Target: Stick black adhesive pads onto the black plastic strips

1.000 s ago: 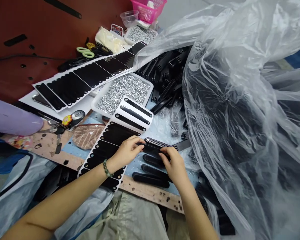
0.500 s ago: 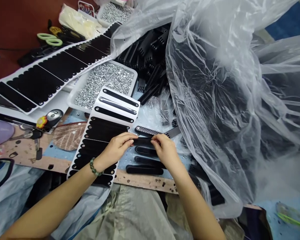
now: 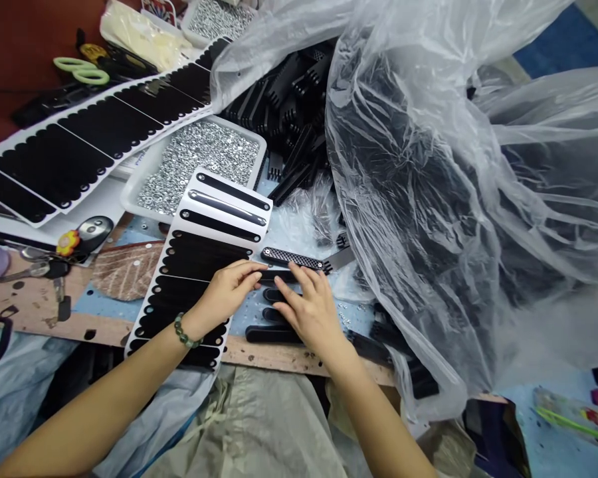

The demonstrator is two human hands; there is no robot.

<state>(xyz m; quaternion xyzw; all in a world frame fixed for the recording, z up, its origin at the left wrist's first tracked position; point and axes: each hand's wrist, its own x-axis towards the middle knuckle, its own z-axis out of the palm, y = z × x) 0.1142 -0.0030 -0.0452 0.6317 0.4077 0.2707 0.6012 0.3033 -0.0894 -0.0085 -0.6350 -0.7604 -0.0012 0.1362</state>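
Observation:
My left hand (image 3: 224, 292) is closed, thumb and fingers pinching the left end of a long black plastic piece (image 3: 274, 275). My right hand (image 3: 311, 309) is open with its fingers spread, the tips lying over the right part of the same piece. Below it lie several similar black pieces (image 3: 272, 334), partly hidden by my right hand. Just above is a black piece with a dotted, grid-like face (image 3: 292, 257) and prongs at its right end. A white backing sheet (image 3: 229, 230) with black rounded-end stickers lies under my left wrist.
A white tray (image 3: 129, 199) of small metal nuts stands behind the sheet. A heap of black pronged pieces (image 3: 279, 99) sits beside a big clear plastic bag (image 3: 418, 166) at the right. Another sticker sheet (image 3: 104, 126), green-handled scissors (image 3: 82, 70) and keys (image 3: 57, 272) are at left.
My right hand has gone from pinching the right end of the piece to spread fingers across it. My left hand keeps its pinch. The view has shifted slightly.

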